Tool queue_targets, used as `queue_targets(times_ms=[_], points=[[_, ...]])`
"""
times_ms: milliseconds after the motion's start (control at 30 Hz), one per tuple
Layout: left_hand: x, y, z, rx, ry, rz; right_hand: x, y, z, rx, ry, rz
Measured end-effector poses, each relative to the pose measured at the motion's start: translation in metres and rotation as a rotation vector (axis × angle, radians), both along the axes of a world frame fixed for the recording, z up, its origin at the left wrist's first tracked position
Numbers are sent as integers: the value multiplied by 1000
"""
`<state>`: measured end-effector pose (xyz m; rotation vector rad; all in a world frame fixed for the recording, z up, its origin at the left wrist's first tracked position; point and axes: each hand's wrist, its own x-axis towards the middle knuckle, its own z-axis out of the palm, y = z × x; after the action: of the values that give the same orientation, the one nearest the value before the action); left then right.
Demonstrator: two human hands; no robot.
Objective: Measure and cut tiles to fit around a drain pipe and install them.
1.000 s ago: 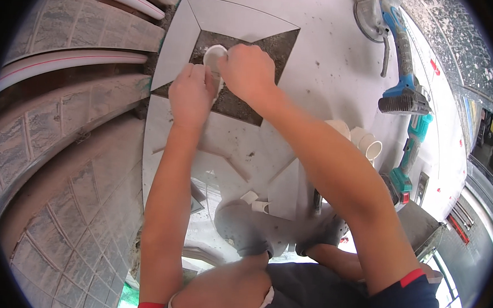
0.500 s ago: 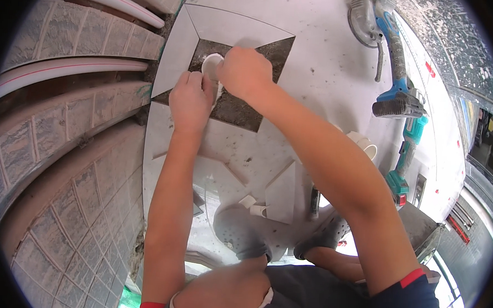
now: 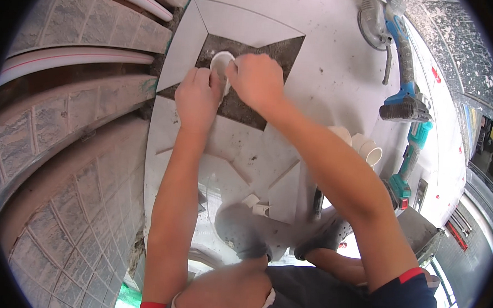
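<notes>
A short white plastic pipe [image 3: 223, 58], its round mouth tilted up, is over the dark, rough-bottomed opening [image 3: 242, 112] in the pale floor tiles. My left hand [image 3: 197, 98] is closed on the near left side of the pipe, thumb toward its rim. On the right side, my right hand [image 3: 257, 82] has its fingers curled, with the fingertips pinching the pipe's rim. The lower part of the pipe is hidden by my hands, so I cannot tell whether it sits in the ground.
Angled cut tiles [image 3: 253, 20] border the opening. To the right lie a blue-handled angle grinder [image 3: 399, 56], a teal cordless tool [image 3: 411, 154] and white pipe fittings [image 3: 366, 149]. Stacked stone-faced panels [image 3: 86, 20] and white pipes [image 3: 78, 61] line the left. My shoe [image 3: 242, 232] is below.
The whole view has shifted slightly, so the floor and tools appear farther right. Both hands stay at the pipe; a little more of its mouth shows between them.
</notes>
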<state>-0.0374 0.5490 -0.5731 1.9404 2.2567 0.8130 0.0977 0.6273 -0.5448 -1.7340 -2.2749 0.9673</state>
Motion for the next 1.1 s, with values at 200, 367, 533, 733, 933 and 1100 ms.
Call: queue_targets(times_ms=[200, 367, 533, 733, 933, 1100], points=[[-2, 3, -5, -15, -28, 50, -1, 4, -1, 21, -42, 98], [-1, 11, -9, -11, -49, 65, -2, 12, -12, 115, 1, 75], [1, 0, -14, -5, -66, 58, 2, 0, -9, -7, -29, 90], [-25, 7, -5, -9, -67, 93, -32, 14, -2, 56, -84, 177], [-25, 5, 2, 34, -121, 32, -28, 6, 31, -230, -116, -94], [-33, 0, 16, 31, -114, 28, -41, 17, 41, -228, -165, 26]])
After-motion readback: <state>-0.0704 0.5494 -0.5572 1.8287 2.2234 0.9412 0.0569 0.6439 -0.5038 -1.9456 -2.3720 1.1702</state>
